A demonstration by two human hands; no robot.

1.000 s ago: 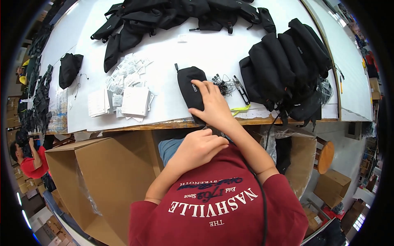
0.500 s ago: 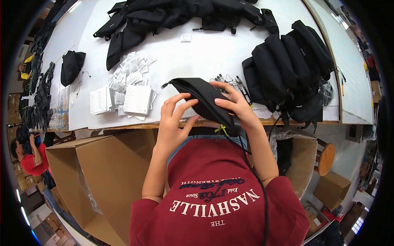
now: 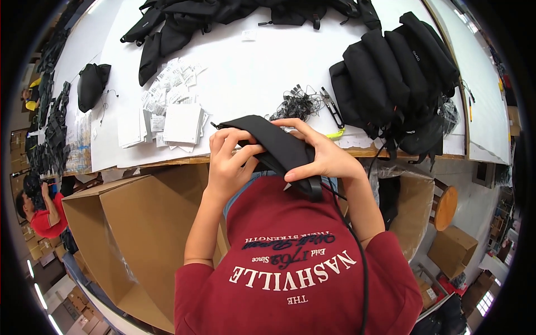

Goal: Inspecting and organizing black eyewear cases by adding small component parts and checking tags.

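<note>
A black fabric zip pouch (image 3: 271, 139) is held between both hands just in front of the table edge, its long side slanting down to the right. My left hand (image 3: 230, 159) has its fingers curled over the pouch's left part. My right hand (image 3: 324, 153) grips the right part, thumb on the near face and fingers over the far edge. A black loop shows at the pouch's lower right end. Beyond the hands lies a tangle of thin black cords (image 3: 298, 103), with black thread snips (image 3: 333, 107) beside it.
Stacked black bags (image 3: 391, 78) stand on the right. More black bags (image 3: 201, 22) lie at the back. White labels (image 3: 173, 89) and card stacks (image 3: 183, 124) lie left. A lone black pouch (image 3: 92, 86) sits farther left. Cardboard boxes (image 3: 139, 223) stand below the table edge (image 3: 167, 162).
The pouch has turned in my hands and come slightly lower; its zip opening is less visible. My right thumb has shifted down to its near face. My left fingers have curled onto it.
</note>
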